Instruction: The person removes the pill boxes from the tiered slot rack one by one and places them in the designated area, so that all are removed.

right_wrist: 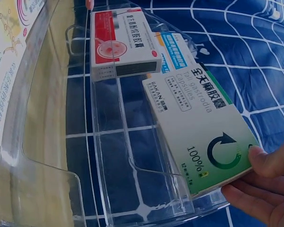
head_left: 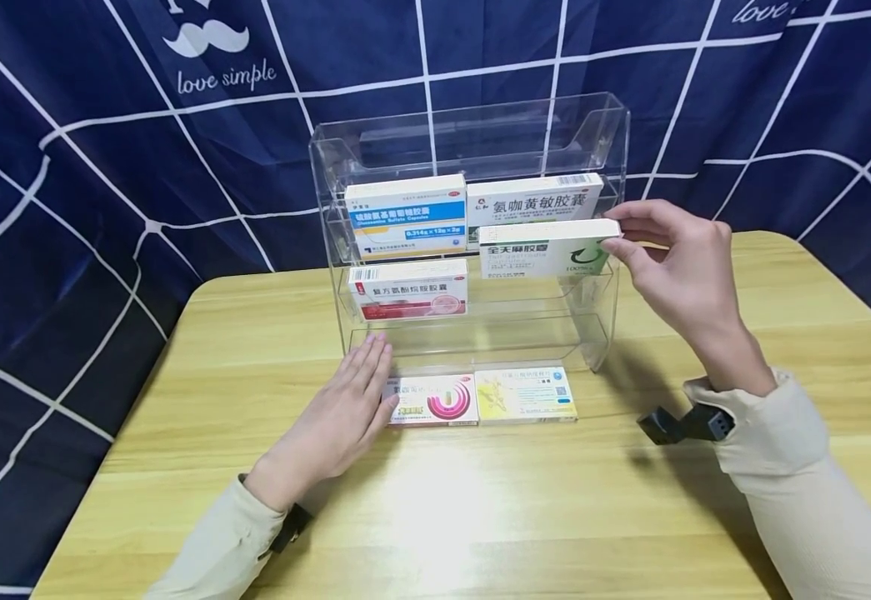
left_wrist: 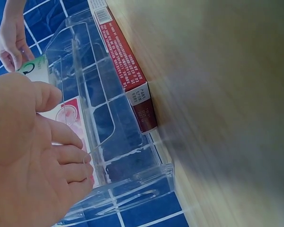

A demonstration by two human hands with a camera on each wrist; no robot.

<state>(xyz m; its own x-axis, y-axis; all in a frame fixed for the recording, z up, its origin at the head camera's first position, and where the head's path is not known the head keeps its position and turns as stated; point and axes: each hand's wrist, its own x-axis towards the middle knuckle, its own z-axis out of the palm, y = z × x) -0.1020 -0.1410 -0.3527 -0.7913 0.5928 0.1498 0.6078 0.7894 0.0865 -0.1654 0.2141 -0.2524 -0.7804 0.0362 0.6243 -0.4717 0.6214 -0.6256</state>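
My right hand point(head_left: 683, 271) pinches the right end of a white and green medicine box point(head_left: 536, 254), thumb on its printed front. That box tilts at the right side of a clear acrylic display rack point(head_left: 473, 337), in front of another white medicine box point(head_left: 536, 200). In the right wrist view the green arrow and "100%" print on the pinched box point(right_wrist: 199, 127) show plainly. My left hand point(head_left: 330, 425) lies with straight fingers at the rack's lower left corner, beside a white and pink medicine box point(head_left: 435, 400) on the table. Nothing is in its palm in the left wrist view.
A blue and white box point(head_left: 405, 221) stands on the rack's left, with a red and white box point(head_left: 408, 296) on the tier below. A yellow and white box point(head_left: 527, 395) lies on the wooden table point(head_left: 480, 517). Behind hangs a dark blue checked cloth point(head_left: 360, 50).
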